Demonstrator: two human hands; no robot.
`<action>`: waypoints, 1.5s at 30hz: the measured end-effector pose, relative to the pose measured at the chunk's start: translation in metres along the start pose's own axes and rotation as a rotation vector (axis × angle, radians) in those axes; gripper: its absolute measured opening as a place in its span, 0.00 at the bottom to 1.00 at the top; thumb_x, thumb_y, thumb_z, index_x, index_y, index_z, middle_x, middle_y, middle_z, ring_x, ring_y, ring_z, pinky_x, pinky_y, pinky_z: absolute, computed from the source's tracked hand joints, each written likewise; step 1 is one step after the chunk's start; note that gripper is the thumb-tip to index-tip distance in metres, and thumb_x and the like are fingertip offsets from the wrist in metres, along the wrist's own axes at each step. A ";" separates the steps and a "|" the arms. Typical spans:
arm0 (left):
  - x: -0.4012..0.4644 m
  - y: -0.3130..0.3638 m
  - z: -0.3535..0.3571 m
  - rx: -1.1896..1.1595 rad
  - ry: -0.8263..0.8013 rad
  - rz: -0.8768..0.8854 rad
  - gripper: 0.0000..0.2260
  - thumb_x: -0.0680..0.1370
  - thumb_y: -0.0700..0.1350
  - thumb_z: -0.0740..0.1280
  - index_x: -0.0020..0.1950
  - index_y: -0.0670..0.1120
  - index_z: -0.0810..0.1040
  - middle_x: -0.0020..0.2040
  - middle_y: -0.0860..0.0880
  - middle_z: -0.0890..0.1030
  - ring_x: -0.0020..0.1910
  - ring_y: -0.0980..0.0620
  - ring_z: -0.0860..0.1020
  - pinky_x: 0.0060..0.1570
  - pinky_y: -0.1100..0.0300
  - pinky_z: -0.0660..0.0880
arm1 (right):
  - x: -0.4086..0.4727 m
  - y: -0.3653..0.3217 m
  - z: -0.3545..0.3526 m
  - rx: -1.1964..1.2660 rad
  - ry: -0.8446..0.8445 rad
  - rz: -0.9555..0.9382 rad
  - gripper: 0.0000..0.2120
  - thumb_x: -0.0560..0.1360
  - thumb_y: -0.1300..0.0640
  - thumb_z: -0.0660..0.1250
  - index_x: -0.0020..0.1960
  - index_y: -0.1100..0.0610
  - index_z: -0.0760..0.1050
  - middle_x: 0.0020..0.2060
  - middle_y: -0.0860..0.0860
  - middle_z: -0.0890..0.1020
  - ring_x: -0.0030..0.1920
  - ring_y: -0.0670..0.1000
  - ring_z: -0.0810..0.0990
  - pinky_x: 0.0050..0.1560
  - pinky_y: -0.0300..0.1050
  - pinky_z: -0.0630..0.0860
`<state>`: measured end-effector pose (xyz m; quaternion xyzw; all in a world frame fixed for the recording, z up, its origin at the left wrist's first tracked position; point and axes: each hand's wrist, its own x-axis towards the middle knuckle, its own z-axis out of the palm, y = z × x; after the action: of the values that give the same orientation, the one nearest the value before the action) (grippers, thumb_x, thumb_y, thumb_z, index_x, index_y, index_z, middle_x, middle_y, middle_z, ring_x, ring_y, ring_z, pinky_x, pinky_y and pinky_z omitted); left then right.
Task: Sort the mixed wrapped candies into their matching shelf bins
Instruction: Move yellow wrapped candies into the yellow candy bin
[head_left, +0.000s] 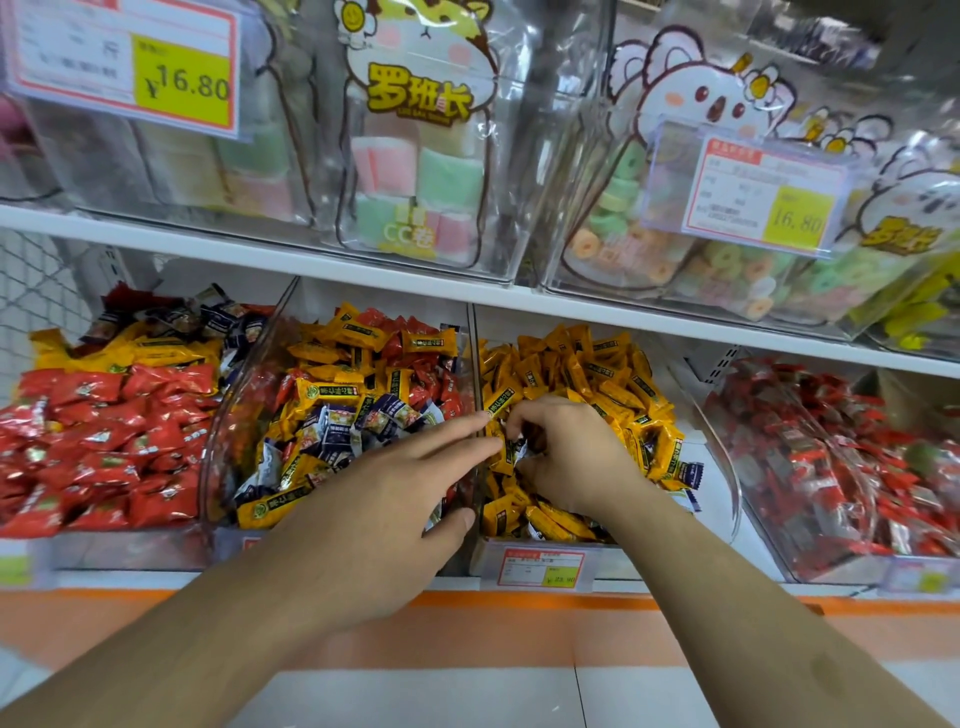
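Several clear bins line the lower shelf. The middle-left bin (223, 415) holds a mix of yellow, red and dark blue wrapped candies (337, 431). To its right, another bin (724, 467) is filled with yellow candies (587, 374), with a few blue-and-white ones near its front. My left hand (384, 499) hovers over the mixed bin with fingers stretched toward the divider. My right hand (566, 452) is inside the yellow bin, its fingertips pinching a dark blue wrapped candy (517, 448) among the yellow ones.
Red candies (98, 436) fill the far-left bin, and small red candies (831, 467) fill the far-right bin. The upper shelf (311, 260) carries clear boxes of bagged soft sweets with price tags. An orange shelf edge (519, 603) and a price label (543, 569) run below.
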<state>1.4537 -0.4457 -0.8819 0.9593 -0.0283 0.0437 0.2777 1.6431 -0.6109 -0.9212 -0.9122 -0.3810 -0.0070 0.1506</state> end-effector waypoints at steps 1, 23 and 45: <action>0.000 0.000 0.000 0.001 -0.001 -0.006 0.28 0.84 0.57 0.60 0.79 0.71 0.51 0.74 0.79 0.38 0.66 0.67 0.68 0.61 0.69 0.66 | -0.001 0.000 0.000 0.018 0.015 0.000 0.17 0.68 0.62 0.77 0.51 0.46 0.78 0.49 0.44 0.78 0.48 0.48 0.77 0.45 0.52 0.81; 0.006 -0.003 0.002 -0.038 0.083 0.047 0.24 0.84 0.54 0.62 0.79 0.67 0.60 0.77 0.75 0.47 0.76 0.69 0.58 0.68 0.70 0.60 | -0.043 -0.028 -0.055 0.754 0.182 0.315 0.08 0.73 0.63 0.79 0.48 0.54 0.83 0.38 0.50 0.88 0.43 0.50 0.87 0.50 0.50 0.83; -0.016 -0.034 -0.045 -0.051 0.459 -0.231 0.13 0.76 0.50 0.76 0.58 0.57 0.78 0.51 0.62 0.78 0.48 0.61 0.77 0.44 0.67 0.73 | -0.029 -0.130 -0.052 0.819 0.220 0.176 0.05 0.73 0.58 0.79 0.45 0.52 0.83 0.40 0.48 0.87 0.39 0.44 0.85 0.40 0.38 0.80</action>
<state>1.4371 -0.3926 -0.8632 0.9138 0.1441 0.2275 0.3042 1.5370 -0.5594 -0.8405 -0.8001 -0.2550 0.0605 0.5396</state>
